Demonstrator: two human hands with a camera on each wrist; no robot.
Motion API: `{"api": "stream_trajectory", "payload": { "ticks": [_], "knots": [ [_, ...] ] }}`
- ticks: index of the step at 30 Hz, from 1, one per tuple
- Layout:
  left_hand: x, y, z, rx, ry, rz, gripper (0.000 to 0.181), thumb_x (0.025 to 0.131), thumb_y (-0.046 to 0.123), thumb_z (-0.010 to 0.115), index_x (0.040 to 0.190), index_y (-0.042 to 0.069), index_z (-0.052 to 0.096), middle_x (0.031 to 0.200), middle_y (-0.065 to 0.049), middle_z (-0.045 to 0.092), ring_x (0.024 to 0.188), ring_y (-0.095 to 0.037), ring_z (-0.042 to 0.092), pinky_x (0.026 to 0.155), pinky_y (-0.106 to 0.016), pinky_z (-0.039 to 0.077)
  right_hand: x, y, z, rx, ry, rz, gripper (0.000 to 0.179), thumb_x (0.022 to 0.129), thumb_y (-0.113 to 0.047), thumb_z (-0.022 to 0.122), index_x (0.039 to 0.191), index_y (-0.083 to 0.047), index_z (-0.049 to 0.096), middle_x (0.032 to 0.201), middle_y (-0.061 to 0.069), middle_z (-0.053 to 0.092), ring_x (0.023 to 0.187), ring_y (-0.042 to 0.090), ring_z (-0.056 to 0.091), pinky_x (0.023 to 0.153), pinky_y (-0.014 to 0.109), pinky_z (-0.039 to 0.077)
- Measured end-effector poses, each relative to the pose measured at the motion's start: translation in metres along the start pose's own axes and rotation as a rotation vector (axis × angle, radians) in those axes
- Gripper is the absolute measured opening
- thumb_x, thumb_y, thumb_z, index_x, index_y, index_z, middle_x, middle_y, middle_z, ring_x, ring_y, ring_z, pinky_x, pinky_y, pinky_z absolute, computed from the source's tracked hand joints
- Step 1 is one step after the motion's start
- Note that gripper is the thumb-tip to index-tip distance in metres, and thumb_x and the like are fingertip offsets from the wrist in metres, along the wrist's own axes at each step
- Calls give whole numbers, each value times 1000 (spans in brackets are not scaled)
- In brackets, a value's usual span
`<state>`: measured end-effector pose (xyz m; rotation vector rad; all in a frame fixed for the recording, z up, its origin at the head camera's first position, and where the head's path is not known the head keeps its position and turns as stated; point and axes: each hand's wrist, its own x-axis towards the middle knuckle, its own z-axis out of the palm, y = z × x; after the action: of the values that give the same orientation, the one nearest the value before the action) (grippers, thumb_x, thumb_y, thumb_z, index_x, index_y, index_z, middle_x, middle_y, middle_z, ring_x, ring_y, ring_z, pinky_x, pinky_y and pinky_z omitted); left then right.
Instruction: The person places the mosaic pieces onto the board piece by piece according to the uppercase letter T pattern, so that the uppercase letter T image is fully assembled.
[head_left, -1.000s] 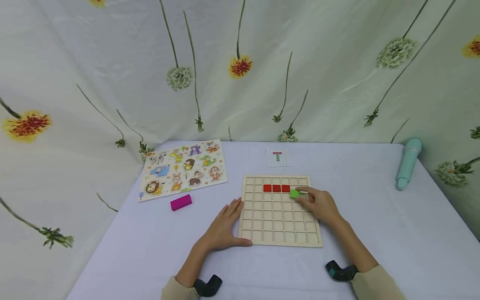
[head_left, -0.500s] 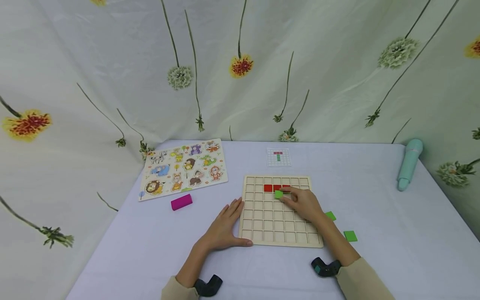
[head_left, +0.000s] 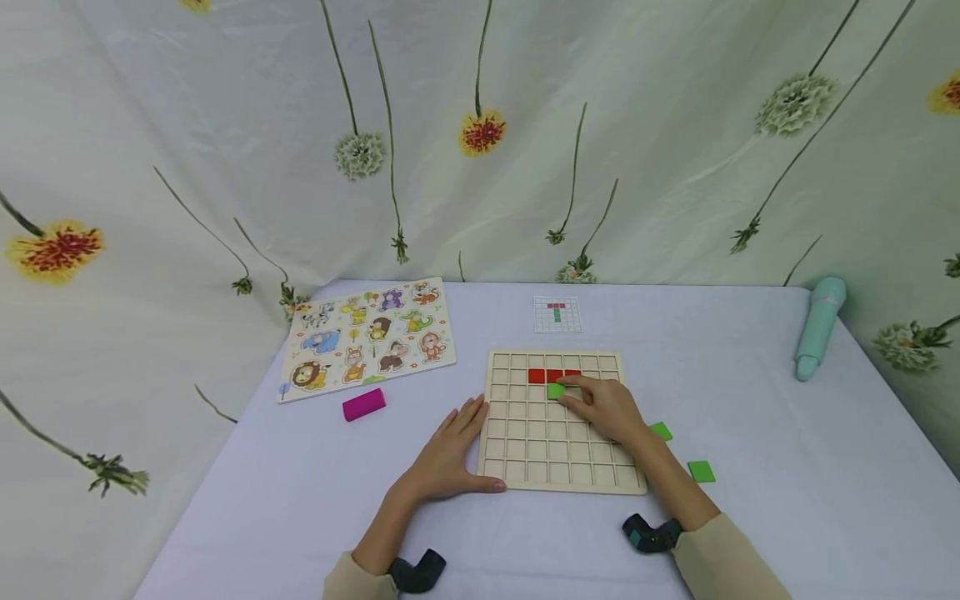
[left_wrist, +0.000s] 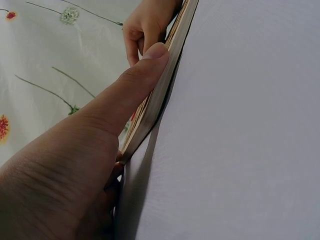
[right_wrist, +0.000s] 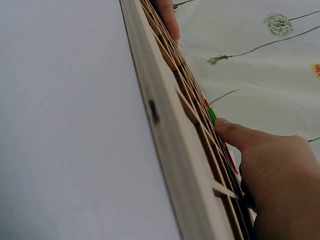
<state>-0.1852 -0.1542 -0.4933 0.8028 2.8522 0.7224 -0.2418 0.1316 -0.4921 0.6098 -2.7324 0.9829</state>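
Note:
My right hand (head_left: 611,410) pinches a small green square tile (head_left: 555,392) between thumb and finger. That tile lies at a cell of the wooden grid board (head_left: 517,473), directly below the middle one of three red tiles (head_left: 536,376) set in a row; the rightmost is partly behind my fingers. In the right wrist view, the thumb tip touches the green tile (right_wrist: 212,115) at the board's surface. My left hand (head_left: 446,454) rests along the board's left side, fingers straight, its thumb on the near edge, as the left wrist view of the thumb (left_wrist: 122,97) confirms.
Two more green tiles (head_left: 701,472) lie right of the board, one partly behind my forearm. A pattern card (head_left: 557,315) sits behind the board. Leftward are an animal puzzle board (head_left: 367,337) and a magenta block (head_left: 363,405). A teal cylindrical device (head_left: 819,329) lies far right.
My right hand has carried the green tile leftward from right of the red row to below the middle red tile, then slightly down onto the cell. The left hand has stayed put.

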Motion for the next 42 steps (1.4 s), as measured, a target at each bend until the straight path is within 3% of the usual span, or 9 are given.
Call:
{"api": "stream_trajectory", "payload": {
  "ticks": [21,27,42],
  "knots": [
    [-1,1,0,18,-4,-3,116,64,75,60,148,9,16,154,-2,10,140,-14,3,112,-36,7,-1,-3,-2,-23,-4,1,36,83,-37,67,112,-15,68,48,-12,33,44,4,27,43,22,24],
    [-2,2,-2,11,7,16,116,64,74,62,147,6,18,154,-5,12,140,-18,6,112,-41,10,-6,-4,-7,-16,-1,16,35,83,-36,68,112,-17,68,47,-11,31,44,5,25,43,22,22],
    [-1,2,-1,24,1,6,117,64,74,62,148,7,16,154,-3,9,140,-16,3,112,-37,7,-45,21,-38,-43,57,21,33,80,-33,72,107,-15,70,50,-13,33,45,2,26,42,21,25]
  ]
}}
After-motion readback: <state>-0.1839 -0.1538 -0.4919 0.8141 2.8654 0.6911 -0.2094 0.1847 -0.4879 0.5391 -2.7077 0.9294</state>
